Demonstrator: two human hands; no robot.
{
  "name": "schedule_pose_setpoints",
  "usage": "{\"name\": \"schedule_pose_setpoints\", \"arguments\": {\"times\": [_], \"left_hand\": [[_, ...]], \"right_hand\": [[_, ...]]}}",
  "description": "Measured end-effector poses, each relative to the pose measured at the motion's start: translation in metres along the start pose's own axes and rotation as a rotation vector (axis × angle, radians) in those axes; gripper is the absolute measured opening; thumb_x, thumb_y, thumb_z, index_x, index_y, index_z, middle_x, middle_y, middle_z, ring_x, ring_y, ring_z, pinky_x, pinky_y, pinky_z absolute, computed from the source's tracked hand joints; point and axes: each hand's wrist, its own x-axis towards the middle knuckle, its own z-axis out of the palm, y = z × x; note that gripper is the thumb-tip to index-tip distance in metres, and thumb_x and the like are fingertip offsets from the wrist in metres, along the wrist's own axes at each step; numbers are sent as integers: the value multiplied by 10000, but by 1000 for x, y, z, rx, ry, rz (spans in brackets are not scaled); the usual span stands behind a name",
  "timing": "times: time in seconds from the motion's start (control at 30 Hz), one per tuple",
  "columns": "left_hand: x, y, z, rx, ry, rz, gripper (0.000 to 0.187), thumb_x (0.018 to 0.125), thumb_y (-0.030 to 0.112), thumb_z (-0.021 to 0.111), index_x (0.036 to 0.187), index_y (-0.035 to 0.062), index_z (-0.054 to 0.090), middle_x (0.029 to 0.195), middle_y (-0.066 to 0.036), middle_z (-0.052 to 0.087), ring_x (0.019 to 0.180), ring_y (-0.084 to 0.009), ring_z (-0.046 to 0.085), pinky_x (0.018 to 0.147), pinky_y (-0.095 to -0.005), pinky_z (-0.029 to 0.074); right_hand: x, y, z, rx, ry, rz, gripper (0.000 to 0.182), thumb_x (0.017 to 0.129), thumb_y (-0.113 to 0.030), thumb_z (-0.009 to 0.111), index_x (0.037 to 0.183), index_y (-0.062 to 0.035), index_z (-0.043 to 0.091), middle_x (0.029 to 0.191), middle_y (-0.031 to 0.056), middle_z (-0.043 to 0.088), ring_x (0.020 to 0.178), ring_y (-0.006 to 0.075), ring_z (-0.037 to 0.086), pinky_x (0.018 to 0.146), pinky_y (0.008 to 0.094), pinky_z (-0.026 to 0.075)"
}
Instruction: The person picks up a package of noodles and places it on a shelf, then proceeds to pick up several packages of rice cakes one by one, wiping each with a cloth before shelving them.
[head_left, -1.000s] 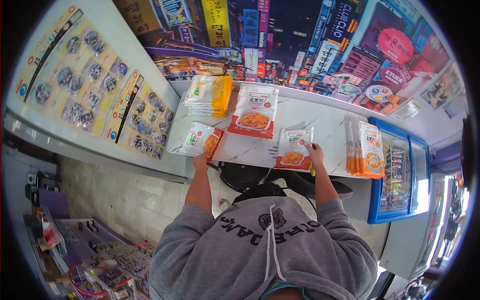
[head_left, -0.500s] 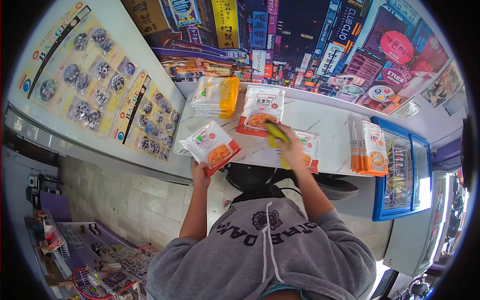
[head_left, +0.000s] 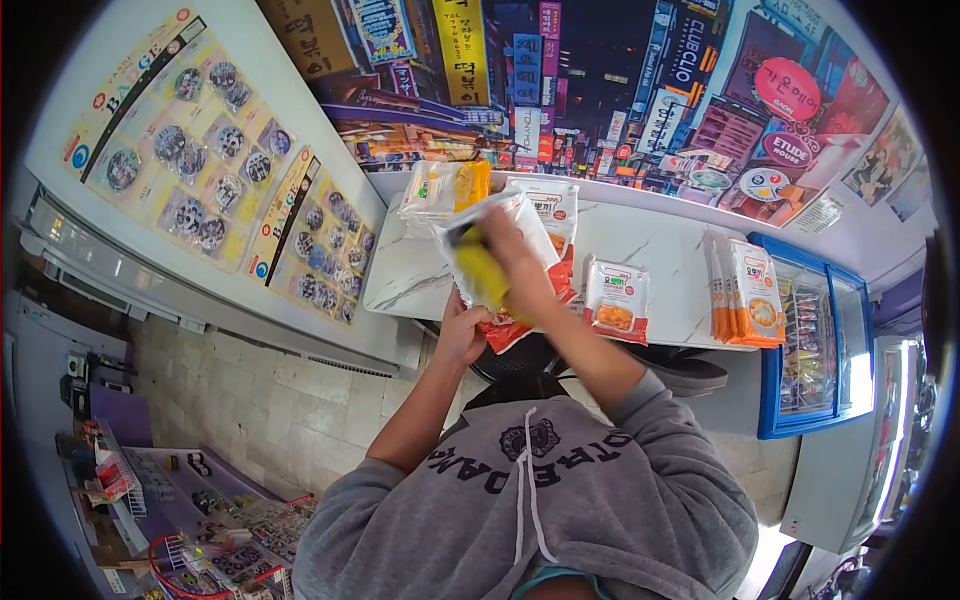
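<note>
My left hand (head_left: 463,332) grips the lower edge of a white and red food packet (head_left: 540,240), tilted above the counter's front edge. Against the packet's face my right hand (head_left: 515,265) presses a yellow and dark cloth (head_left: 478,268), blurred by motion. Behind them, another white and red packet (head_left: 556,207) is partly covered. A smaller white packet (head_left: 616,298) lies to the right of my right forearm. At the back left sits a stack of yellow and white packets (head_left: 440,187), partly hidden by the held packet.
Orange and white packets (head_left: 750,295) stand in a row at the right end of the marble-patterned counter (head_left: 665,240). A blue-framed freezer (head_left: 765,400) is beyond them. On the left is a white surface with badge sheets (head_left: 200,150). A mural wall (head_left: 600,70) rises behind.
The held packet has been raised and moved right, with my left hand on it. My right hand has swung left with the cloth from near the smaller packet onto the held packet.
</note>
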Motion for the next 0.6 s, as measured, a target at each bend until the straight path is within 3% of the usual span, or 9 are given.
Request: {"name": "schedule_pose_setpoints", "arguments": {"times": [0.07, 0.1, 0.2, 0.23, 0.3, 0.4, 0.47, 0.5, 0.6], "left_hand": [[1, 3, 13, -315, 119, -152, 746, 608, -155, 438, 1304, 67, 288, 1159, -98, 477, 1005, -207, 527, 817, -337, 462], [-1, 4, 20, -338, 62, -180, 735, 626, -156, 445, 1306, 80, 293, 1171, -98, 472, 1009, -209, 529, 816, -330, 464], [0, -23, 6, -30, -129, -109, 736, 635, -151, 442, 1315, 85, 287, 1210, -104, 454, 1052, -216, 517, 853, -339, 456], [-1, -24, 14, 7, -78, -146, 748, 632, -150, 439, 1323, 83, 271, 1210, -103, 452, 1061, -218, 513, 863, -347, 451], [-4, -30, 38, -7, -75, -151, 755, 625, -151, 438, 1323, 81, 266, 1181, -99, 463, 1027, -214, 523, 831, -340, 461], [1, -43, 56, -24, -103, -163, 759, 625, -152, 440, 1323, 81, 256, 1133, -90, 477, 974, -204, 535, 758, -314, 483], [16, -56, 53, 11, -133, -164, 753, 631, -152, 435, 1324, 81, 256, 1140, -91, 476, 972, -199, 540, 734, -298, 492], [24, -67, 42, 30, -108, -162, 751, 627, -154, 428, 1320, 81, 259, 1130, -89, 476, 941, -194, 552, 704, -287, 495], [18, -61, 69, 1, -130, -143, 745, 613, -156, 419, 1307, 71, 272, 1097, -90, 492, 909, -187, 558, 685, -271, 490]], "right_hand": [[-11, -30, 3, 25, -88, -85, 501, 737, -37, 572, 1227, -54, 466, 1303, 148, 415, 1228, 323, 368, 1024, 413, 290], [-18, -23, 2, 12, -78, -91, 466, 736, -52, 580, 1193, -45, 492, 1283, 141, 437, 1221, 331, 374, 1019, 418, 296], [-25, 3, -36, -86, -28, -77, 431, 698, 9, 586, 1125, -8, 536, 1230, 148, 481, 1225, 371, 356, 1011, 428, 307], [-24, 20, -46, -120, 9, -63, 461, 675, 28, 592, 1130, 9, 526, 1196, 153, 506, 1216, 386, 361, 1003, 427, 317], [-16, 27, -76, -325, 184, 68, 535, 623, 31, 627, 1144, -59, 544, 1200, 140, 500, 1126, 367, 445, 954, 398, 368], [-18, 35, -87, -228, 233, 130, 570, 604, 39, 633, 1151, -100, 553, 1196, 146, 491, 1086, 343, 469, 917, 374, 399], [-38, 17, -73, -258, 34, 106, 480, 700, 9, 550, 1168, -102, 545, 1197, 186, 469, 1087, 342, 465, 912, 360, 400], [-51, 19, -61, -276, 77, -22, 447, 736, -19, 517, 1175, -97, 541, 1197, 199, 460, 1074, 345, 468, 926, 375, 386], [-64, 9, -93, -318, -21, 60, 452, 729, -33, 541, 1179, -74, 531, 1155, 209, 469, 1044, 346, 469, 912, 389, 374]]}}
